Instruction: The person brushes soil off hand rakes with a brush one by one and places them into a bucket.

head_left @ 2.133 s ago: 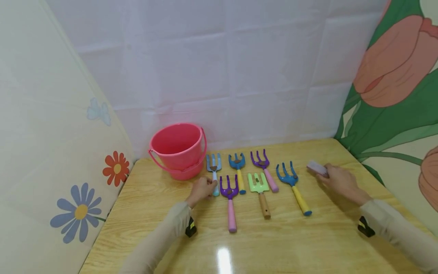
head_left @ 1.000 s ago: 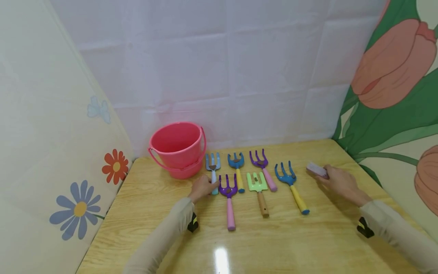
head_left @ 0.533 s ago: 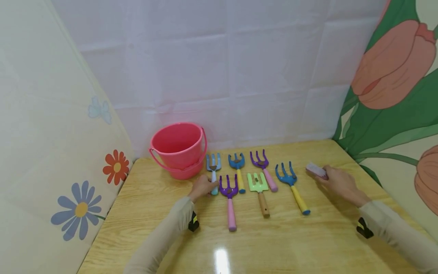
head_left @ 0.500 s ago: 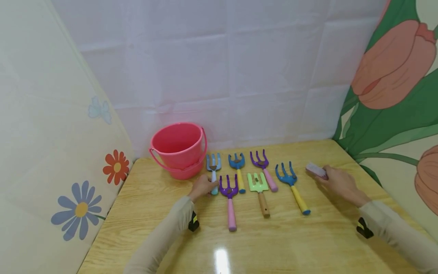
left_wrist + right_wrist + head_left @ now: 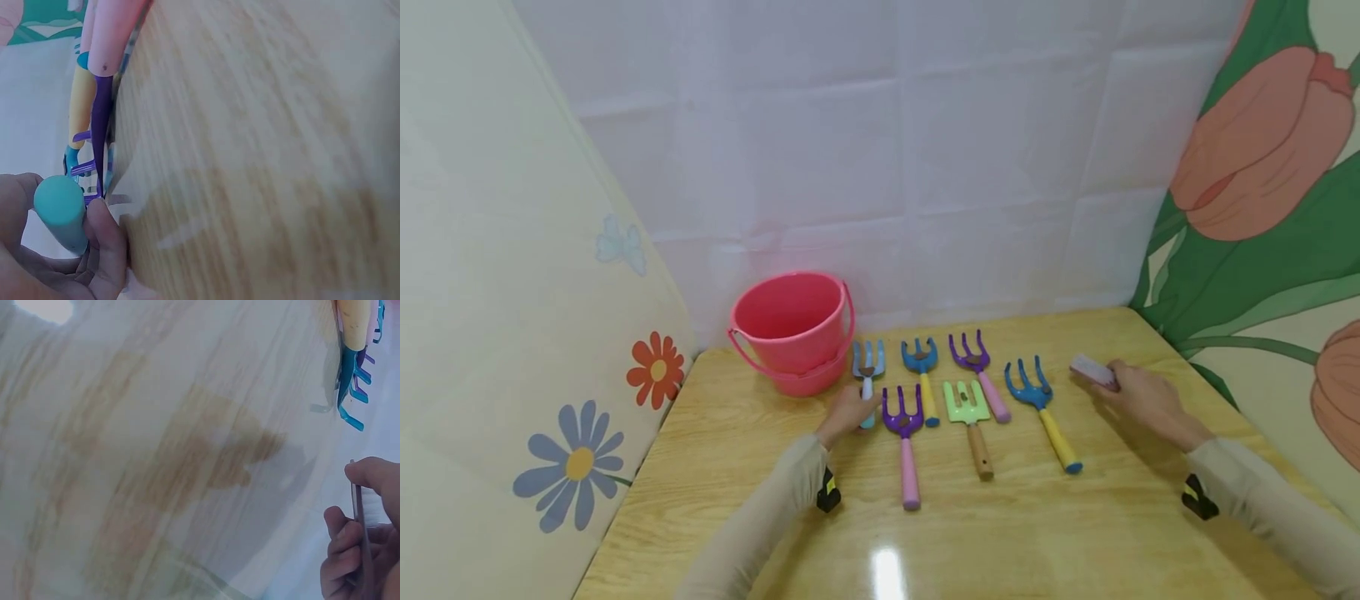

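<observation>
Left hand [image 5: 848,412], centre: pinches light-blue fork [image 5: 867,388] | Right hand [image 5: 1150,404], right: grips brush [image 5: 1092,370], touching no fork | Brown patches [image 5: 973,360] mark all six forks [image 5: 910,479] | Progress: judged early

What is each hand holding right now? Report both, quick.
Left hand: closed, holding the light-blue fork.
Right hand: closed, holding the brush.

Light-blue fork [image 5: 868,367]: teal handle end, brown patch at tine base; tines point forward, handle gripped in left hand [image 5: 847,412].
Brush [image 5: 1093,372]: block-shaped, whitish bristles, thin purplish back; slanted, gripped in right hand [image 5: 1148,403], well apart from fork, to its right.
</observation>
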